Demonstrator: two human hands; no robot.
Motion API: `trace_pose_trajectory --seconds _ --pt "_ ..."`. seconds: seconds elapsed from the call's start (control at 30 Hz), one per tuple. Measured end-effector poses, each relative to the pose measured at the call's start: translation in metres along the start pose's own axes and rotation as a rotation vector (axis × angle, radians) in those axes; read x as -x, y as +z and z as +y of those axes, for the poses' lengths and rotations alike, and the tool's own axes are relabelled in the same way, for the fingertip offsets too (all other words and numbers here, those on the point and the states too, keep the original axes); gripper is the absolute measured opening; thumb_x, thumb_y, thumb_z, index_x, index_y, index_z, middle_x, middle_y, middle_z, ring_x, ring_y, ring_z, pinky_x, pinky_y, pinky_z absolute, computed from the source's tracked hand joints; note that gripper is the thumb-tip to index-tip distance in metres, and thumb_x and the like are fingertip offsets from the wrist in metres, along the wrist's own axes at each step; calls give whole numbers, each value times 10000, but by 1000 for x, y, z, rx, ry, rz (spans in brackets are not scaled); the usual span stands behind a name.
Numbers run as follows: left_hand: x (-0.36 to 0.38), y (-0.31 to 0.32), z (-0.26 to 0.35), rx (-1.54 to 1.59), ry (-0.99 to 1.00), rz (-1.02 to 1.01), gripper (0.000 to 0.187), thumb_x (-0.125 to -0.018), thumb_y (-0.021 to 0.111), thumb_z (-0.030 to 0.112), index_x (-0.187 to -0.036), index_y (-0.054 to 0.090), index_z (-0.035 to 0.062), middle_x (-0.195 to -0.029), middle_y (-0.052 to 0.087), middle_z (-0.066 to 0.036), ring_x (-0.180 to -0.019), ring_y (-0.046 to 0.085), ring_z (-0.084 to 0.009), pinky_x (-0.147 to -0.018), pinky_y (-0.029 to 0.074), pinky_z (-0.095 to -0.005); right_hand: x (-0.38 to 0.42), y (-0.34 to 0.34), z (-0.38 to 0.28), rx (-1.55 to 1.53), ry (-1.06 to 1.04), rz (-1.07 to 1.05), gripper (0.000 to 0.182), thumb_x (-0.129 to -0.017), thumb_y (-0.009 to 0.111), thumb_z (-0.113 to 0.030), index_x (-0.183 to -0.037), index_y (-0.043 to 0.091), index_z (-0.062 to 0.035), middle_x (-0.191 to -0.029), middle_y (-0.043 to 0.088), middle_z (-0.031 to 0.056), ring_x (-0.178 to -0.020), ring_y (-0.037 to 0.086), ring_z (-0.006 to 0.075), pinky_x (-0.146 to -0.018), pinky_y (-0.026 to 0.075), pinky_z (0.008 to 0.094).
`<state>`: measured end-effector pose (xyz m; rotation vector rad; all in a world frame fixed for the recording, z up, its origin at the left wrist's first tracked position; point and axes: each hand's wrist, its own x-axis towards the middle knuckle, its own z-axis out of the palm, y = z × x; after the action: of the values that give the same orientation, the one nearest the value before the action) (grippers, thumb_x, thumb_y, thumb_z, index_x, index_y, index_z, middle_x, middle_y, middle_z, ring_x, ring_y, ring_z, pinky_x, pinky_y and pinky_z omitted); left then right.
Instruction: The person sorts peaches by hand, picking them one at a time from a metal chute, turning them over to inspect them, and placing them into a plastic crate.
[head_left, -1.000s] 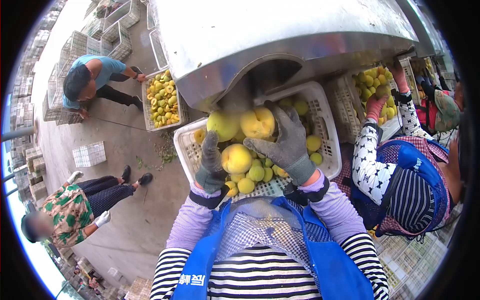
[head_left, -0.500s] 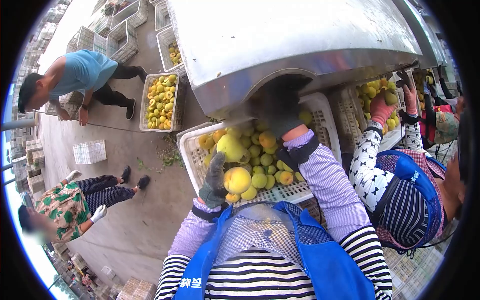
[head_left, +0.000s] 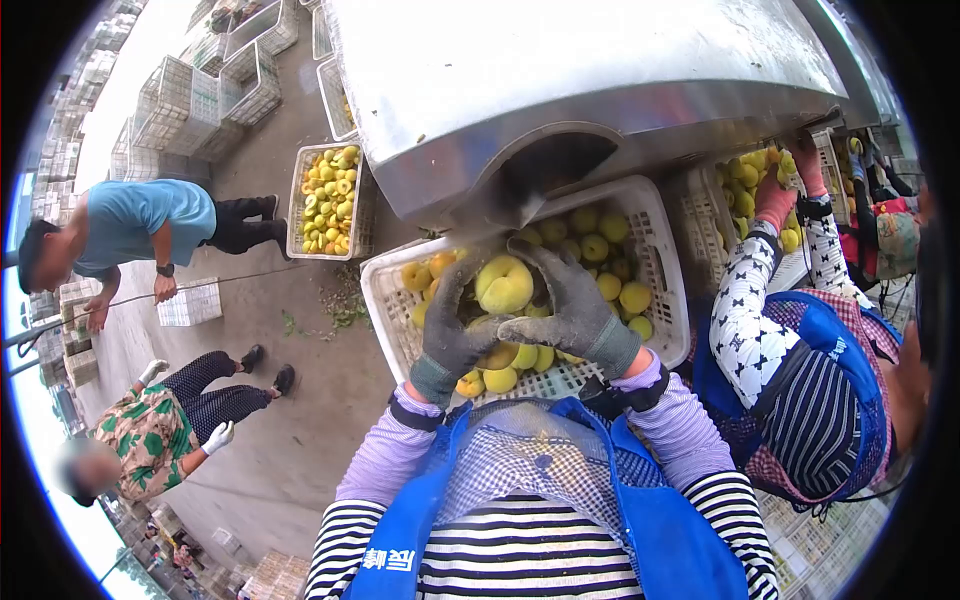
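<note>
My left hand (head_left: pixel 452 325) and my right hand (head_left: pixel 578 308), both in dark grey gloves, meet over a white plastic crate (head_left: pixel 673 290) of yellow-green peaches. Between them is a large yellow peach (head_left: pixel 503 284), with fingers curved around its sides and thumbs below it. My right fingertips reach its upper edge. More peaches (head_left: pixel 500 380) lie under and behind my hands, partly hidden by the gloves.
Above the crate is a metal machine (head_left: pixel 600 60) with a dark rounded opening (head_left: pixel 555 165). At right, a co-worker's gloved hand (head_left: pixel 773 200) is at another peach crate. Another full crate (head_left: pixel 328 200) stands on the floor, left. Two people stand beyond it.
My right hand has come down out of the machine opening to the peaches. My left hand has moved up and inward, and both now surround one peach.
</note>
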<state>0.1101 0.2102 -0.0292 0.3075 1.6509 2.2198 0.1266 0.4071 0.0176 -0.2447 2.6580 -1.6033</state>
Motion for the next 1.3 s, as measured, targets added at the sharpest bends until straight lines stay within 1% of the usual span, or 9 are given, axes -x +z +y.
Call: trace_pose_trajectory --seconds 0.23,0.33,0.43,0.57,0.73,0.87,1.07,1.2,1.3 --pt "-33 9 30 212 -224 -75 571 -861 701 117 -1367 477 -23 -1307 567 -123 -1170 580 -237 -974 507 -363 -26 -34 -14 -4 121 -7 801 -663 872 -420 -1312 575 -57 -1213 590 181 -1078 611 345 -942 505 421" --pt "-51 -8 13 -1009 510 -131 403 -920 634 106 -1287 537 -27 -1209 616 -106 -1038 629 -213 -870 550 -332 -40 -28 -18 421 17 286 766 -640 877 -452 -1249 620 -63 -1103 622 140 -980 649 300 -792 548 403" --pt "-45 8 25 245 -298 220 365 -977 557 66 -1333 531 -8 -1298 578 -149 -1051 645 -234 -860 561 -334 -63 -21 -2 612 108 326 691 -665 842 -498 -1182 641 -87 -1045 645 137 -914 653 322 -758 548 414" --pt "-38 -6 18 151 -70 37 382 -988 550 85 -1349 500 -32 -1341 536 -187 -1032 648 -220 -847 576 -335 -117 -14 15 741 284 92 714 -730 751 -596 -1206 639 -78 -1064 662 142 -894 670 312 -730 546 432" --pt "-21 -28 -2 -242 55 -9 509 -943 604 61 -1405 419 -43 -1384 506 -200 -1177 587 -240 -940 539 -341 -150 18 56 1061 54 325 703 -735 755 -598 -1188 631 -76 -1097 671 145 -928 663 287 -764 530 416" --pt "-15 -29 -17 -96 -13 109 576 -917 647 78 -1418 386 -37 -1381 517 -191 -1247 545 -258 -1018 487 -363 -115 -13 -3 109 147 197 789 -702 788 -583 -1281 589 -86 -1173 642 164 -1005 637 324 -867 505 432" --pt "-45 -25 -7 -268 76 84 613 -906 705 175 -1406 396 1 -1307 563 -164 -1188 576 -218 -997 504 -339 -49 23 19 326 -68 -139 920 -651 834 -496 -1398 493 -82 -1259 562 208 -1068 604 381 -909 506 443" --pt "-74 -10 -12 607 -367 191 539 -1032 489 386 -1409 439 4 -1336 554 -142 -1220 551 -210 -1024 466 -315 -52 25 53 227 47 54 895 -672 824 -465 -1402 484 -73 -1273 545 207 -1085 597 378 -908 507 441" --pt "-75 -9 -25 95 -349 124 532 -1021 524 360 -1407 466 -1 -1354 549 -136 -1217 546 -205 -1037 440 -312 -54 27 65 309 67 204 882 -677 819 -460 -1394 488 -67 -1231 556 193 -1064 601 356 -865 515 435"
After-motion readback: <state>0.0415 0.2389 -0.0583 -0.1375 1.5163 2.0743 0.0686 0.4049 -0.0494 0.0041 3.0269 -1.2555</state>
